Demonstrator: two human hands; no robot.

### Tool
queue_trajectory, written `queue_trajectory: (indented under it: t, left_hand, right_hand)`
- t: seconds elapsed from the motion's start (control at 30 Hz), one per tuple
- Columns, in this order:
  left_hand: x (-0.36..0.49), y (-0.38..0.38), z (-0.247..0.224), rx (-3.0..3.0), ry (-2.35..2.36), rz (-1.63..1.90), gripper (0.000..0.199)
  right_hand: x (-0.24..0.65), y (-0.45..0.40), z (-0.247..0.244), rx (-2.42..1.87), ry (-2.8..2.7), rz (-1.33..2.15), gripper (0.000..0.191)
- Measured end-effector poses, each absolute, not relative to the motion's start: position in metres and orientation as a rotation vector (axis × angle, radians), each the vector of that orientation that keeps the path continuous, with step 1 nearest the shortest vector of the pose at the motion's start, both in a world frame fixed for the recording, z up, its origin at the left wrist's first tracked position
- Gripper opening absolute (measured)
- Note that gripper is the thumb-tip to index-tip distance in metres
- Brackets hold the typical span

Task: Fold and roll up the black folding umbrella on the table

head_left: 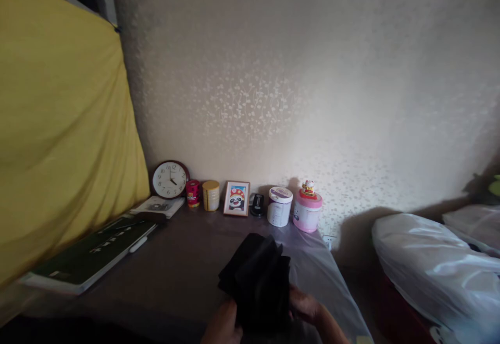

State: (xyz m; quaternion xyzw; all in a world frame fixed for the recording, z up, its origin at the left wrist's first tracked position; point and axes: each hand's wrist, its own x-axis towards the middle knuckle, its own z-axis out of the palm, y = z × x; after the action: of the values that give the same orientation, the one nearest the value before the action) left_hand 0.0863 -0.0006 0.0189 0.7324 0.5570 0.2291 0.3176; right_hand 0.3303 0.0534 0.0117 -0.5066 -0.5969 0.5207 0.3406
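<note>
A folded black cloth-like item (pixel 260 281) is held up over the near part of the table, its layers fanned out at the top. At its lower left edge is my left hand (pixel 223 324), its fingers closed on the black item. My right hand (pixel 305 305) grips the item's right edge, fingers bent and partly hidden behind it. The lower end of the item is dark, and its exact shape there cannot be made out.
Along the wall stand a clock (pixel 171 179), a red can (pixel 192 193), a yellow tin (pixel 211 196), a panda picture frame (pixel 236 199), a white tub (pixel 279 207) and a pink tub (pixel 307 213). A green book (pixel 96 247) lies left on the grey table (pixel 175 266). White bags (pixel 437 260) sit right.
</note>
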Motion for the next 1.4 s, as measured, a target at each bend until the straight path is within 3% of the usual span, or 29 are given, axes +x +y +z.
queue_trajectory:
  t: [0.1, 0.3, 0.63, 0.83, 1.0, 1.13, 1.4]
  left_hand:
    - [0.095, -0.004, 0.02, 2.028, 1.562, 0.456, 0.07]
    - [0.104, -0.012, 0.028, 2.063, 1.673, 0.269, 0.066]
    - [0.088, -0.016, 0.038, 2.077, 1.688, 0.166, 0.054]
    - [0.094, -0.028, 0.04, 2.07, 1.593, 0.4, 0.078]
    - [0.094, -0.03, 0.038, 1.766, 1.46, 0.412, 0.078]
    - [0.101, -0.034, 0.025, 2.009, 1.548, 0.52, 0.081]
    - [0.114, -0.042, 0.027, 2.019, 1.721, 0.203, 0.078]
  right_hand:
    - [0.343, 0.045, 0.023, -1.296, -1.675, 1.625, 0.023]
    - [0.369, 0.026, 0.047, -1.492, -1.963, 1.632, 0.016]
    - [0.419, -0.004, 0.043, -1.677, -2.134, 0.665, 0.024]
    - [0.432, -0.02, 0.023, -1.757, -2.078, 0.53, 0.022]
    - [0.437, -0.027, 0.02, -1.695, -2.075, 0.53, 0.023]
    - [0.434, -0.026, 0.04, -1.668, -1.984, 0.346, 0.027]
    - [0.362, -0.011, 0.107, -1.328, -2.142, -0.111, 0.03]
